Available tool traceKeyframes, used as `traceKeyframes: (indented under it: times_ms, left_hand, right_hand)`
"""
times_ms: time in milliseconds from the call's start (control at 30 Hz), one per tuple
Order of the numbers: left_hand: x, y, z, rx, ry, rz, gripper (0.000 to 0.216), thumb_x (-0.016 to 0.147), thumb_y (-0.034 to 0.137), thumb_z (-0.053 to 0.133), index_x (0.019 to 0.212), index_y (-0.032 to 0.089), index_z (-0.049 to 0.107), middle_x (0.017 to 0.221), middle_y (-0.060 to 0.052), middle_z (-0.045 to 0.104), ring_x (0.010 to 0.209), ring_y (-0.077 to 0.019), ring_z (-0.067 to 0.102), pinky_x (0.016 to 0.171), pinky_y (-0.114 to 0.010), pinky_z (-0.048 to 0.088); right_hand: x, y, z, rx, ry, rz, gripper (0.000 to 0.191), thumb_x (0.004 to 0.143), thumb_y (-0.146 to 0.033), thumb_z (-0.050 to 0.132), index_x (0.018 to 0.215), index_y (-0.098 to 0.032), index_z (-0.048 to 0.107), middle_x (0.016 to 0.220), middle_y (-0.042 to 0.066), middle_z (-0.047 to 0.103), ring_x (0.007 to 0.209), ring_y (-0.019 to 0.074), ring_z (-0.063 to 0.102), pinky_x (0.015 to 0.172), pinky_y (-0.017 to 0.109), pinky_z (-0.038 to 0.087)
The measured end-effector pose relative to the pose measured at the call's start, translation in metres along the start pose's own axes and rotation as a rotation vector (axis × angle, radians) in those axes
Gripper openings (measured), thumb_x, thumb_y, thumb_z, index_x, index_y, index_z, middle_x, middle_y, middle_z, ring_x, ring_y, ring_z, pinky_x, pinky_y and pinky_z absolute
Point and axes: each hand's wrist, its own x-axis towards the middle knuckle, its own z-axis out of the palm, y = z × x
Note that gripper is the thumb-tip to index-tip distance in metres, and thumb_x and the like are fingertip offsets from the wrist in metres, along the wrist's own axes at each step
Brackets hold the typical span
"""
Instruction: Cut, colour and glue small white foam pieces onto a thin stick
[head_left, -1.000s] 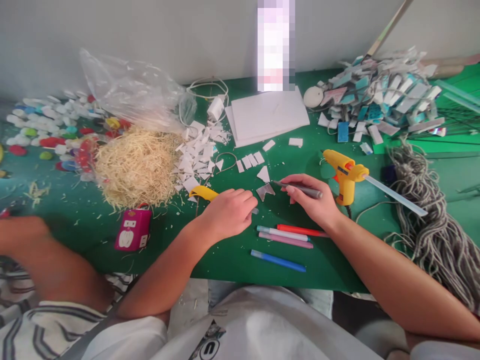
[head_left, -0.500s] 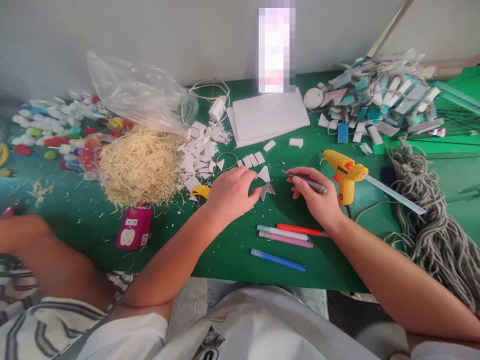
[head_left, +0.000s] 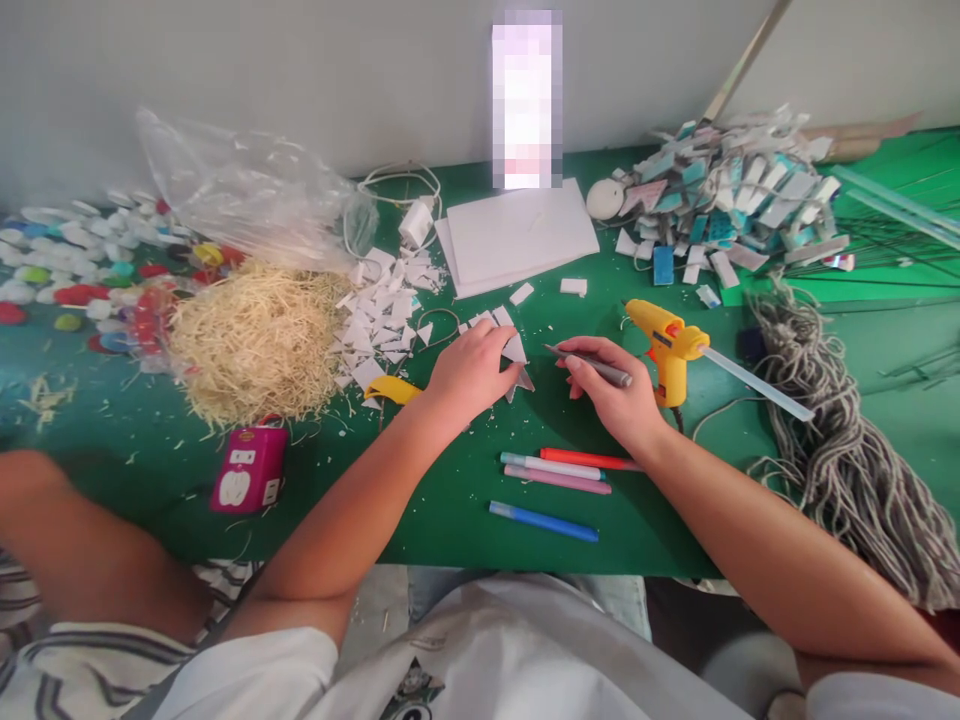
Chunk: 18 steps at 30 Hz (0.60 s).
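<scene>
1. Since the earlier frame, the left hand (head_left: 472,365) has shifted across to the white offcut (head_left: 514,350), which lay uncovered beside the fingers half a second ago; the whole view has slid a little too, so the pens only seem displaced.
2. That white offcut is near the middle of the tabletop (head_left: 442,515), beside the left thumb and index finger and just above the small grey piece (head_left: 527,383).
3. Left grip: thumb and index finger stand parted around the white offcut. I cannot tell whether they pinch it or merely touch it, nor whether it is raised.
4. Right grip: fingers and thumb pinch a slim grey tool (head_left: 609,373) as one holds a pen, its tip pointing toward the offcut but apart from it.
5. Handling, as I judge it: the white offcut should be very light and fairly stiff, like thin board, easily nudged by a sleeve or a breath. Its corners look likely to dent or crumble under a hard squeeze.
6. Best hold: take it softly by two opposite edges, near the broad end, leaving the narrow corner free. The grey piece looks thin and perhaps slicker, so a fingertip pressed flat would steady it better.
</scene>
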Motion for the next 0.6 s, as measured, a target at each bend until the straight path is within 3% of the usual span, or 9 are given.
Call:
traceKeyframes:
  times_ms: [167, 300, 600]
  left_hand:
    - [0.004, -0.003, 0.003, -0.041, 0.033, -0.011, 0.031, 0.087, 0.03, 0.077, 0.111, 0.014, 0.065, 0.108, -0.008, 0.067, 0.099, -0.0241, 0.069, 0.078, -0.031, 0.055]
    - [0.002, -0.008, 0.004, -0.075, 0.084, 0.012, 0.033, 0.085, 0.036, 0.079, 0.106, 0.016, 0.063, 0.106, -0.006, 0.066, 0.084, -0.0185, 0.067, 0.069, -0.028, 0.051]
    - [-0.018, -0.008, 0.001, -0.101, 0.18, 0.215, 0.031, 0.084, 0.038, 0.075, 0.102, 0.018, 0.059, 0.1, -0.004, 0.067, 0.079, -0.0172, 0.065, 0.066, -0.028, 0.049]
  right_hand:
    - [0.0, 0.0, -0.001, -0.002, -0.015, 0.001, 0.035, 0.08, -0.052, 0.076, 0.097, -0.021, 0.073, 0.082, 0.002, 0.074, 0.056, 0.0115, 0.06, 0.056, 0.03, 0.056]
    - [0.0, -0.001, -0.001, -0.013, -0.017, -0.003, 0.036, 0.08, -0.053, 0.077, 0.097, -0.022, 0.073, 0.086, 0.003, 0.076, 0.056, 0.0115, 0.061, 0.056, 0.03, 0.057]
    - [-0.001, -0.001, 0.001, 0.007, 0.024, -0.017, 0.039, 0.079, -0.058, 0.077, 0.096, -0.023, 0.072, 0.087, 0.003, 0.076, 0.056, 0.0116, 0.06, 0.055, 0.03, 0.057]
